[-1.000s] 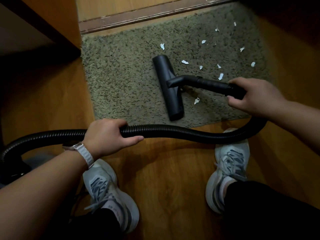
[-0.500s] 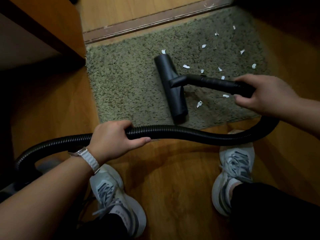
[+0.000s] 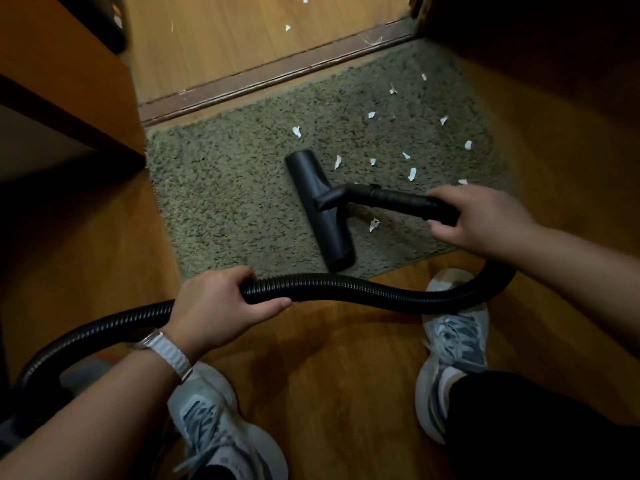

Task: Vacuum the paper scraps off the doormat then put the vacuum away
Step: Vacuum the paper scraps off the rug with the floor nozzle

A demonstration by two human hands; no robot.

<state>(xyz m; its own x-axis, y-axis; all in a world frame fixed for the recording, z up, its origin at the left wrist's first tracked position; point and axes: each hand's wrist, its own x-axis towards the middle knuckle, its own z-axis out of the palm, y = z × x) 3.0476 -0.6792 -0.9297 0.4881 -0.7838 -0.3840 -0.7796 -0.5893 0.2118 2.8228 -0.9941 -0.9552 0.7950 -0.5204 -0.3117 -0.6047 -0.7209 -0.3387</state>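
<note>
Fingers [image 3: 446, 233] of my right hand [image 3: 485, 220] wrap the black vacuum wand [image 3: 398, 197]; my left hand [image 3: 214, 306] grips the ribbed black hose [image 3: 346, 289]. Beyond the wand, white paper scraps [image 3: 412, 173] dot the shaggy green doormat [image 3: 225, 188], beside the black floor nozzle [image 3: 318, 209].

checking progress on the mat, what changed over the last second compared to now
Little changed. The camera tipped up, so the floor past the threshold strip now shows, with scraps on it. The floor nozzle is about where it was on the doormat. The scraps on the mat look uncollected. Left hand still grips the hose; right hand still holds the wand.
</note>
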